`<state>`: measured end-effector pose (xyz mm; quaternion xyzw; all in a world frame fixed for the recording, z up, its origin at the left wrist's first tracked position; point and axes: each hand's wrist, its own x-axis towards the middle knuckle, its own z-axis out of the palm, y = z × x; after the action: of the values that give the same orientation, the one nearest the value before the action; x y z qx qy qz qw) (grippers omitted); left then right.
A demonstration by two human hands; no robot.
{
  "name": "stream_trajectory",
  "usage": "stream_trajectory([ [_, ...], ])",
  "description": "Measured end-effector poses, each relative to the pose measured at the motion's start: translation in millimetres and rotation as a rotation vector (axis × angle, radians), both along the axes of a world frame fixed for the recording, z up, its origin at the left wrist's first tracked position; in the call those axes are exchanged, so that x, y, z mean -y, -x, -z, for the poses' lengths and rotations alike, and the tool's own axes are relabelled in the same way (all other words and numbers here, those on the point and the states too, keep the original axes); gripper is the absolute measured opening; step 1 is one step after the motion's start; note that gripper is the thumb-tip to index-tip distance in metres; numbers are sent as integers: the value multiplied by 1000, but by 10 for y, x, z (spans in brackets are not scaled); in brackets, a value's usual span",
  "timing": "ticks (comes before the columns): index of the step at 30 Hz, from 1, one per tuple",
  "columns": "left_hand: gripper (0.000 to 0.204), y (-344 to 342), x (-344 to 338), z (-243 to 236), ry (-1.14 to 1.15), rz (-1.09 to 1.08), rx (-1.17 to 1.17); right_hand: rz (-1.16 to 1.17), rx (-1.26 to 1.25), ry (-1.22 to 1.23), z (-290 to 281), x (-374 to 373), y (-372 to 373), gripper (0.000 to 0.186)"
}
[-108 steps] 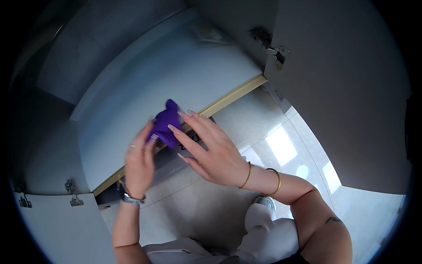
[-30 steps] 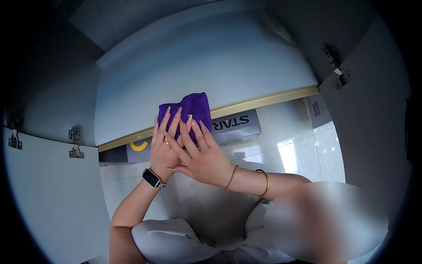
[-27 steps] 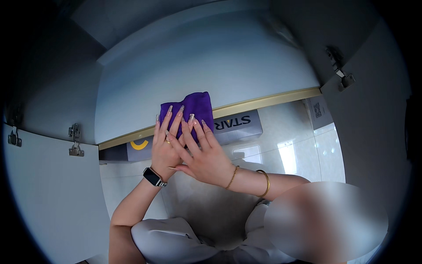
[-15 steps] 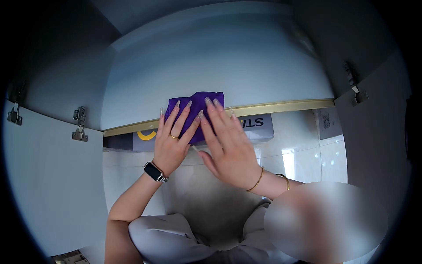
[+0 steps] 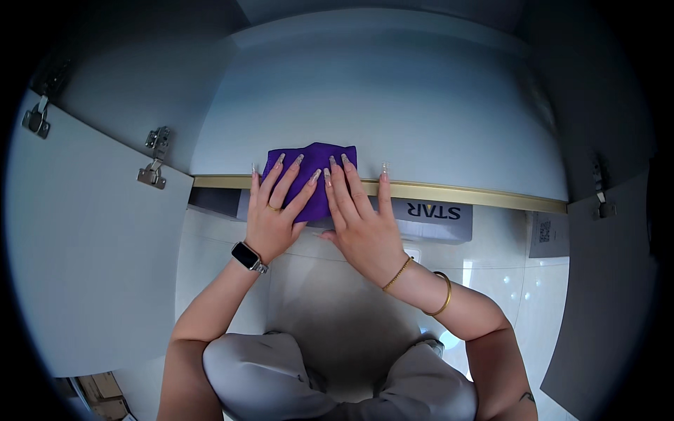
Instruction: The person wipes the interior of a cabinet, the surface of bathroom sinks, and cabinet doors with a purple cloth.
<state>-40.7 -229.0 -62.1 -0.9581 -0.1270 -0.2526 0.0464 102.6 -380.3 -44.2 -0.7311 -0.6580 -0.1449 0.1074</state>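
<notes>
A purple cloth (image 5: 316, 200) lies folded over the gold-trimmed front edge of a white cabinet shelf (image 5: 393, 105), part on the shelf and part hanging down in front. My left hand (image 5: 272, 210) rests on its left half with fingers stretched out, its thumb partly hidden at the cloth's lower edge. On the right half, the fingertips of my right hand (image 5: 365, 217) press down, fingers extended. The little finger of that hand stands apart, touching the gold trim (image 5: 477, 194) beside the cloth. Neither hand is closed around anything.
Open cabinet doors stand at left (image 5: 98, 238) and right (image 5: 604, 295), with metal hinges (image 5: 152, 175) on the left one. Under the shelf edge, a long grey printed box (image 5: 442, 228) sits on shiny floor tiles (image 5: 337, 288). Cardboard boxes (image 5: 102, 386) show at lower left.
Both hands and the cloth have shifted left along the shelf edge, while the view has turned. My right little finger has spread away from the others onto the trim.
</notes>
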Motion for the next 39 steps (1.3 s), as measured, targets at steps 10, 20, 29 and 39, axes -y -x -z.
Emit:
stream_trajectory([
  [10,70,544,-660,291,-88,-187,117,-49,284,-107,138,-825,483,56],
  [20,63,454,-603,359,-122,-187,256,-97,280,-97,52,-793,472,55],
  [29,41,-524,112,-151,-182,216,148,36,64,-141,73,377,-355,55],
  [39,46,-1906,1219,-209,-117,581,163,422,-52,-277,219,1534,-1106,67],
])
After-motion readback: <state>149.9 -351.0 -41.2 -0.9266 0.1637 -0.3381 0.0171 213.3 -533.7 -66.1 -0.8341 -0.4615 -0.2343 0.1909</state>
